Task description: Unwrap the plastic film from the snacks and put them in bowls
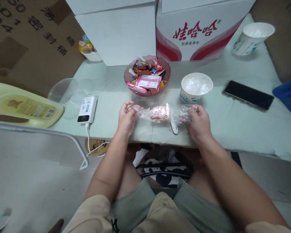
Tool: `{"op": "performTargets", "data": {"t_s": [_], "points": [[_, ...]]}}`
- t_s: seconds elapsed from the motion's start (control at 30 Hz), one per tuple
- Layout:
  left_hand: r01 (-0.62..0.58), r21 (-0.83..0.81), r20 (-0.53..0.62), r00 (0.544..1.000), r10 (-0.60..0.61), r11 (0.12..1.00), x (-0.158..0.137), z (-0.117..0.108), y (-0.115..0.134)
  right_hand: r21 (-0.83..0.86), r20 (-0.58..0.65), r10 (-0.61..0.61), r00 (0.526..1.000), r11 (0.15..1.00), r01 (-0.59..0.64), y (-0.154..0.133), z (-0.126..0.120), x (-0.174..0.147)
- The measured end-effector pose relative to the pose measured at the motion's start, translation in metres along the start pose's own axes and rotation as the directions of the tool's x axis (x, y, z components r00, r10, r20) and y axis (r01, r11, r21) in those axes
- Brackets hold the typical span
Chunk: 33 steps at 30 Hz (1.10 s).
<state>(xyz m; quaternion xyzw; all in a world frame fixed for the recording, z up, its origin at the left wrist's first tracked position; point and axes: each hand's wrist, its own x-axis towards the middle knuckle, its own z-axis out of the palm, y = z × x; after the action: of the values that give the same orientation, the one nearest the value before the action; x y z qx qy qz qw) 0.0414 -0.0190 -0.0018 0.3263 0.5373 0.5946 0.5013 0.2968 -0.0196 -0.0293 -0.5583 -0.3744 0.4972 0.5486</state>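
A pink-and-white snack piece (pixel 159 112) in clear plastic film lies crosswise near the table's front edge. My left hand (pixel 127 118) pinches the film at its left end. At the other end, my right hand (pixel 200 124) has its fingers closed on the film. Between the hands the film is drawn out to both sides of the snack. A small white plastic utensil (pixel 174 125) rests against the snack's right side, its rounded end toward me. Just behind my right hand stands a white paper bowl (pixel 187 96) with a clear plastic lining.
Behind the snack sits a pink glass bowl (pixel 127 82) of packaged treats. A phone (pixel 248 94) and another paper cup (pixel 246 43) are at right. A power bank (pixel 87 108) with a cable and a yellow bottle (pixel 26 103) lie left. White cartons (pixel 201 38) line the back.
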Motion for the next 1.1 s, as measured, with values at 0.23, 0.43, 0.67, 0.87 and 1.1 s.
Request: {"op": "performTargets", "data": {"t_s": [0.23, 0.43, 0.67, 0.87, 1.1], "points": [[-0.066, 0.107, -0.186, 0.979, 0.085, 0.992, -0.001, -0.014, 0.002, -0.147, -0.208, -0.17, 0.963, 0.979, 0.141, -0.004, -0.022, 0.004], [-0.379, 0.557, 0.287, 0.923, 0.256, 0.739, -0.014, -0.012, 0.0, -0.424, -0.22, -0.589, 0.777, 0.775, 0.468, -0.032, -0.031, -0.018], [-0.101, 0.427, 0.163, 0.986, 0.033, 0.898, -0.022, -0.002, 0.007, -0.58, 0.51, -0.483, 0.711, 0.417, 0.7, -0.021, -0.008, -0.041], [0.02, 0.184, 0.059, 0.998, -0.032, 0.983, -0.02, 0.001, 0.008, -0.599, 0.646, -0.404, 0.647, 0.257, 0.759, -0.008, 0.013, -0.037], [0.053, -0.055, -0.157, 0.986, -0.061, 0.997, -0.013, 0.009, 0.013, -0.546, 0.686, -0.454, 0.568, 0.195, 0.815, -0.011, 0.01, -0.041]]}}
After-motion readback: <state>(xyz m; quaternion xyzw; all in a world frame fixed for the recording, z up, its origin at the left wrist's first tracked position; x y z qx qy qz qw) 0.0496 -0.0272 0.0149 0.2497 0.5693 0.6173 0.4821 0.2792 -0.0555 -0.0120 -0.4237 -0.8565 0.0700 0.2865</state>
